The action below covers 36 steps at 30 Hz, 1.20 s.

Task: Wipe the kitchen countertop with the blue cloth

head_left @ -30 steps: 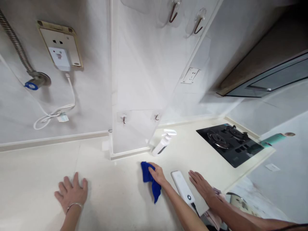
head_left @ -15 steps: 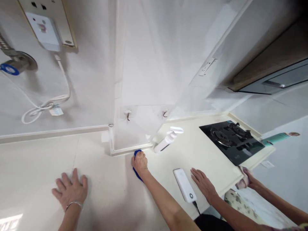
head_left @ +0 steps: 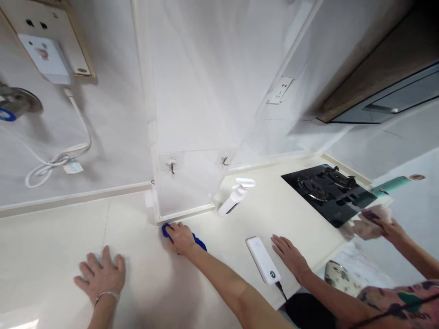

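1. Head view: the left hand [head_left: 103, 276] lay palm down on the pale surface [head_left: 144, 283], its fingers spread, holding nothing, probably to brace the leaning body.
2. The right hand [head_left: 182, 238] was on the blue cloth [head_left: 200, 242], near the corner of the wall's raised edge [head_left: 187, 214]; pressing from above probably held the cloth flat and close to that edge. Its fingers were bent over the cloth; whether they also pinched it underneath, I cannot tell.
3. The cloth lay beneath those fingers, with one part showing past the fingertips and another beside the wrist. It was well apart from the left fingers.
4. The white spray bottle [head_left: 235, 198] stood by the wall, seemingly within easy reach.
5. Beyond the white power bank [head_left: 263, 260], another person's hand [head_left: 290, 256] rested on the surface.
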{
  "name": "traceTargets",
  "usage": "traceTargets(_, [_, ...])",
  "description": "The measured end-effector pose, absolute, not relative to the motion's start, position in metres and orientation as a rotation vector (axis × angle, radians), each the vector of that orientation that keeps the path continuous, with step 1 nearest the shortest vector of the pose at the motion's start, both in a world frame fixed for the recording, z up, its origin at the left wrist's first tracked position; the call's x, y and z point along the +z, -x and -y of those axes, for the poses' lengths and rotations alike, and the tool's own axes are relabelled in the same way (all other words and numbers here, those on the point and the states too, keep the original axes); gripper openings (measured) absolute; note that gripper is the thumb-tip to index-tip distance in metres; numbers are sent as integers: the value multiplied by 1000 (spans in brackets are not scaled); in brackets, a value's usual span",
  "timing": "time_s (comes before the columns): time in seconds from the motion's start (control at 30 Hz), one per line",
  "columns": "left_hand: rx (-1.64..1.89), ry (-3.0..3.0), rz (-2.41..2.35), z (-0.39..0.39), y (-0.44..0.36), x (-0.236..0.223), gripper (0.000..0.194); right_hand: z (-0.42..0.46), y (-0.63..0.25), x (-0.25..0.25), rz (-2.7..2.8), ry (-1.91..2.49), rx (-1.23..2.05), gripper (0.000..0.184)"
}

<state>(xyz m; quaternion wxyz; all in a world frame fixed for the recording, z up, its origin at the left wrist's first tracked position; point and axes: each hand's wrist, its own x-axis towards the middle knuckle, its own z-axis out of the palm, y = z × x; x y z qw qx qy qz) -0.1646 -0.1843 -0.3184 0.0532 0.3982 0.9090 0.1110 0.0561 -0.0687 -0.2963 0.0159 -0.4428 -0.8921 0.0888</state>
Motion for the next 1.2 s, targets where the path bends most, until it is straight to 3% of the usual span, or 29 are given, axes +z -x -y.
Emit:
traceTargets(0.27, [425,-1196,-2860,187,172,-330,65,105,-42,-305,2863,853,411,42])
traceTargets(0.57, [426,-1180,-2852,188,169,-325,64,64,-103,-299,2767,1419,133,51])
traceTargets(1.2, [395,-1166,-2842,189,169,-323,64,54,-159,-291,2510,1876,407,50])
